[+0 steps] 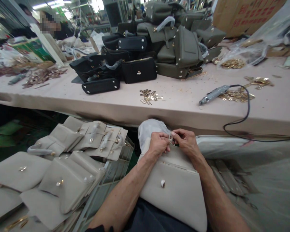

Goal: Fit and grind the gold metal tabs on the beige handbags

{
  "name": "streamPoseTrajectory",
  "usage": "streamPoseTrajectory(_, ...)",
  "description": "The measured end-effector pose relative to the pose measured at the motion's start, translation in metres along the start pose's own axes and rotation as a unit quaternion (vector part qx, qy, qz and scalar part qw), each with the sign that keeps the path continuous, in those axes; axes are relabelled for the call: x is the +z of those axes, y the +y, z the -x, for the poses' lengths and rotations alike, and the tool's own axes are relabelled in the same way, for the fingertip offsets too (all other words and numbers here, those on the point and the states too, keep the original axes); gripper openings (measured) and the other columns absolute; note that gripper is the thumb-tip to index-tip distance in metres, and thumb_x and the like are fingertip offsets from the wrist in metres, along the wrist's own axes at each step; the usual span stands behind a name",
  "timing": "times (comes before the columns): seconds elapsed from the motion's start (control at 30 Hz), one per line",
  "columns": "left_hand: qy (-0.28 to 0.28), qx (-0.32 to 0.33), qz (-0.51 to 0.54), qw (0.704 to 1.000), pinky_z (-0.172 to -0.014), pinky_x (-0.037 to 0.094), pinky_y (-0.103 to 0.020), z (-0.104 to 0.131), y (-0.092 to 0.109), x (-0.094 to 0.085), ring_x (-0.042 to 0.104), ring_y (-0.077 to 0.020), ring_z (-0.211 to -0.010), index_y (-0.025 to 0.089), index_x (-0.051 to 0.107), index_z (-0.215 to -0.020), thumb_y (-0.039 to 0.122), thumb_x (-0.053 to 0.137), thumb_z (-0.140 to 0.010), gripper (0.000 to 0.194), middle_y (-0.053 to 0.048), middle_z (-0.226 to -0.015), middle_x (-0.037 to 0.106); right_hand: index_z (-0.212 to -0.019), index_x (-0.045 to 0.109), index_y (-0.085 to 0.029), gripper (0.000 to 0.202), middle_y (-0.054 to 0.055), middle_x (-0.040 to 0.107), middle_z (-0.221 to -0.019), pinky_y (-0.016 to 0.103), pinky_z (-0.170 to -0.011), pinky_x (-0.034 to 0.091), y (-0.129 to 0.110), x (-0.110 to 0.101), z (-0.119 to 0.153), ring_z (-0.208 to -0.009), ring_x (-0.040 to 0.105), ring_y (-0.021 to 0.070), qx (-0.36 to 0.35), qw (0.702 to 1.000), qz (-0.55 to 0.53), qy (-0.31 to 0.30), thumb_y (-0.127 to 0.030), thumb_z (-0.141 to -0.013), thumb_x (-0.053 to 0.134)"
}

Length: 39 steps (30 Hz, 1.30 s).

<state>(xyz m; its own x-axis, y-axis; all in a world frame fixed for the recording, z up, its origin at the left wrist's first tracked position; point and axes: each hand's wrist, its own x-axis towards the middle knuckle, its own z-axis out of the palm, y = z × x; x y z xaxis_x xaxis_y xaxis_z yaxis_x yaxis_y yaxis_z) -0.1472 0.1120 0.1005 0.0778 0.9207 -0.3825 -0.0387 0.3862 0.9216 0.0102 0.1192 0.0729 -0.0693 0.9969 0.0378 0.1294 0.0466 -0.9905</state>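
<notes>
A beige handbag [176, 190] lies across my lap, with a small clasp [162, 183] on its front that has white wrapping on it. At the bag's far edge both hands meet around a small metal frame [170, 138]. My left hand [159, 142] pinches near its left side, its fingers curled. My right hand [185, 140] grips the frame from the right between thumb and fingers. Just behind the hands bulges a whitish plastic-like cover [151, 127]. Fingers partly hide the frame and the bag edge under it.
Beige bag parts [72, 180] are heaped on a crate [111, 180] to my left. On the table [178, 103] lie gold metal plates [148, 96], a corded electric screwdriver [214, 94], black bags [139, 71] and olive bags [187, 48]. Another person [49, 25] is at far left.
</notes>
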Motion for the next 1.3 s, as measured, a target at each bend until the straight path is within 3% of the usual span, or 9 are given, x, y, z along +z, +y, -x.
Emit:
streamPoseTrajectory(0.4, 0.037, -0.011, -0.018, 0.999, -0.032, 0.032, -0.018, 0.001, -0.001, 0.003, 0.045, -0.0087, -0.028, 0.012, 0.067, -0.077, 0.009, 0.071, -0.078, 0.005, 0.003, -0.043, 0.059, -0.09, 0.076, -0.013, 0.035, 0.002, 0.065, -0.065, 0.025, -0.053, 0.044, 0.005, -0.001, -0.003, -0.055, 0.055, 0.0118, -0.005, 1.0, 0.01, 0.008, -0.048, -0.09, 0.071)
streamPoseTrajectory(0.57, 0.044, 0.002, -0.019, 0.999, -0.033, 0.031, -0.017, -0.001, -0.004, 0.005, 0.043, -0.0079, -0.027, 0.014, 0.062, -0.073, 0.018, 0.073, -0.086, 0.017, 0.003, -0.041, 0.056, -0.09, 0.076, -0.013, 0.037, 0.002, 0.065, -0.064, 0.024, -0.052, 0.042, 0.006, -0.001, -0.004, -0.054, 0.054, 0.0114, 0.005, 1.0, -0.005, -0.004, -0.05, -0.088, 0.072)
streamPoseTrajectory(0.73, -0.039, -0.046, -0.038, 0.997, -0.036, 0.035, -0.016, -0.004, -0.007, 0.005, 0.053, -0.0106, -0.032, 0.012, 0.066, -0.078, 0.025, 0.072, -0.092, 0.021, -0.002, -0.047, 0.063, -0.089, 0.075, -0.013, 0.036, 0.001, 0.064, -0.061, 0.023, -0.051, 0.042, 0.004, 0.0, -0.002, -0.052, 0.053, 0.0112, 0.016, 1.0, -0.025, 0.004, -0.049, -0.087, 0.073)
streamPoseTrajectory(0.9, -0.007, -0.025, -0.091, 0.995, -0.033, 0.024, -0.018, -0.004, -0.011, 0.007, 0.036, -0.0071, -0.023, 0.013, 0.063, -0.069, 0.024, 0.069, -0.092, 0.026, 0.001, -0.039, 0.055, -0.082, 0.075, -0.014, 0.034, 0.003, 0.068, -0.065, 0.023, -0.051, 0.041, -0.009, -0.001, -0.006, -0.053, 0.055, 0.0117, 0.018, 0.998, 0.043, -0.041, -0.047, -0.088, 0.071)
streamPoseTrajectory(1.0, -0.006, -0.045, -0.019, 0.999, -0.033, 0.032, -0.019, -0.003, -0.013, 0.012, 0.051, -0.0114, -0.031, 0.014, 0.059, -0.067, 0.019, 0.065, -0.088, 0.023, -0.005, -0.051, 0.065, -0.077, 0.075, -0.014, 0.034, 0.004, 0.068, -0.063, 0.024, -0.05, 0.041, -0.009, -0.003, -0.012, -0.052, 0.055, 0.0124, 0.025, 0.995, 0.077, -0.059, -0.047, -0.087, 0.07)
streamPoseTrajectory(1.1, -0.021, -0.052, 0.087, 0.995, -0.037, 0.044, -0.021, -0.005, -0.017, 0.016, 0.066, -0.0155, -0.045, 0.011, 0.062, -0.074, 0.021, 0.066, -0.085, 0.015, -0.012, -0.075, 0.075, -0.075, 0.074, -0.014, 0.035, 0.004, 0.067, -0.061, 0.023, -0.049, 0.04, 0.0, -0.002, -0.019, -0.05, 0.054, 0.0126, 0.076, 0.995, 0.027, -0.055, -0.048, -0.083, 0.074)
streamPoseTrajectory(1.17, -0.004, -0.035, 0.111, 0.993, -0.036, 0.045, -0.021, -0.005, -0.02, 0.018, 0.066, -0.0152, -0.045, 0.01, 0.063, -0.078, 0.026, 0.068, -0.085, 0.018, -0.012, -0.076, 0.075, -0.073, 0.073, -0.014, 0.038, 0.004, 0.064, -0.057, 0.023, -0.048, 0.036, 0.006, -0.001, -0.022, -0.048, 0.051, 0.0113, 0.109, 0.993, -0.006, -0.054, -0.051, -0.081, 0.076)
streamPoseTrajectory(1.3, 0.027, -0.008, 0.075, 0.997, -0.028, 0.031, -0.019, -0.005, -0.021, 0.016, 0.053, -0.0108, -0.033, 0.012, 0.061, -0.07, 0.031, 0.067, -0.085, 0.025, -0.009, -0.063, 0.07, -0.072, 0.07, -0.014, 0.046, 0.004, 0.061, -0.052, 0.022, -0.046, 0.031, 0.008, 0.004, -0.026, -0.045, 0.048, 0.01, 0.117, 0.99, 0.011, -0.082, -0.058, -0.082, 0.075)
